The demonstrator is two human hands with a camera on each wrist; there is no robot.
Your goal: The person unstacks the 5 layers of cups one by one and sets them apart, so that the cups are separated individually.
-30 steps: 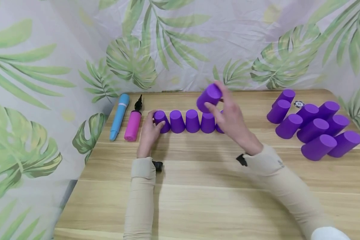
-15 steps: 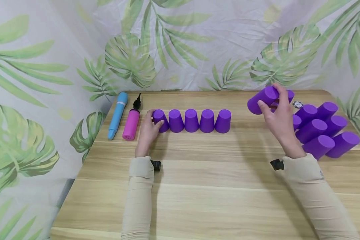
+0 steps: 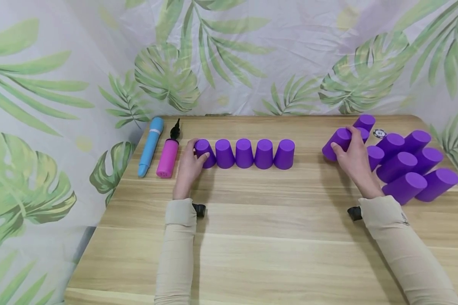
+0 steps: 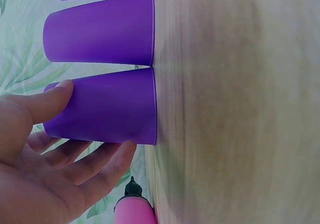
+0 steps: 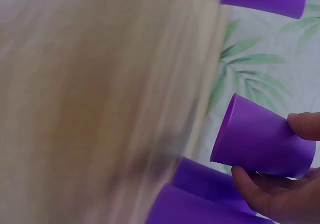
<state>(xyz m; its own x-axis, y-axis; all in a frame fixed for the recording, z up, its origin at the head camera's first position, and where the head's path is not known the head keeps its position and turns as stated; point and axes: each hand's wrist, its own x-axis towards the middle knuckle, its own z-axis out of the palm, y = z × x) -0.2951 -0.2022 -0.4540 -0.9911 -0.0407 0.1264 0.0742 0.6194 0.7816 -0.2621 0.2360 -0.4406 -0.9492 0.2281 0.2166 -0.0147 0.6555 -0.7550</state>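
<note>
My left hand (image 3: pixel 188 171) holds the leftmost upside-down purple cup (image 3: pixel 207 154) of a straight row, thumb on its near side and fingers around the far side. Its rim sits on the table in the left wrist view, with a second purple cup (image 4: pixel 100 31) close beside it. At the right, my right hand (image 3: pixel 354 163) grips another purple cup (image 3: pixel 335 145) near its closed end, between thumb and fingers. That cup tilts in the right wrist view, its rim off the tabletop, close to the other purple cups (image 5: pixel 205 209).
A loose group of upside-down purple cups (image 3: pixel 398 167) stands at the table's right, with a round chip (image 3: pixel 379 134) among them. On the left lie a pink hand pump (image 3: pixel 168 159) with a black nozzle and a light blue stick (image 3: pixel 149 148). A leaf-print cloth (image 3: pixel 229 63) hangs behind.
My right hand has carried its purple cup from above the row over to the group at the right, then lowered it. The left hand keeps its place on the leftmost cup.
</note>
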